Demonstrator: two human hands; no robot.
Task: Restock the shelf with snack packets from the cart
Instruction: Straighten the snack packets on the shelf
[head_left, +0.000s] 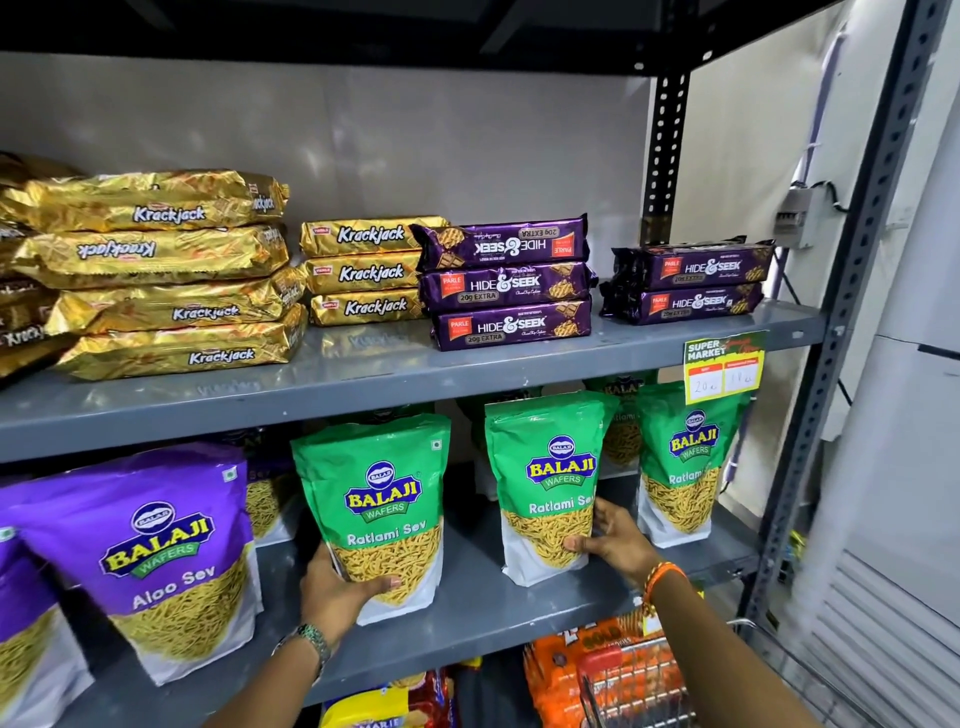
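Head view: on the lower shelf (467, 613) each hand grips a green Ratlami Sev pouch, left hand (337, 597) one (379, 514), right hand (613, 540) another (550, 483); set both upright, labels forward.

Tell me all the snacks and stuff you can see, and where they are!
Krackjack packs: at least seven, gold, stacked on the upper shelf, left and middle.
Hide & Seek packs: five, purple, upper shelf; a stack of three, and two further right.
Aloo Sev pouch: one fully seen, purple, lower shelf, left.
Ratlami Sev pouches: three in front, green, lower shelf; more behind.
Price tag: one, yellow, upper shelf edge, right.
Cart: one, wire with red handle, bottom right.
Left hand: holds the middle green pouch.
Right hand: holds the next green pouch.
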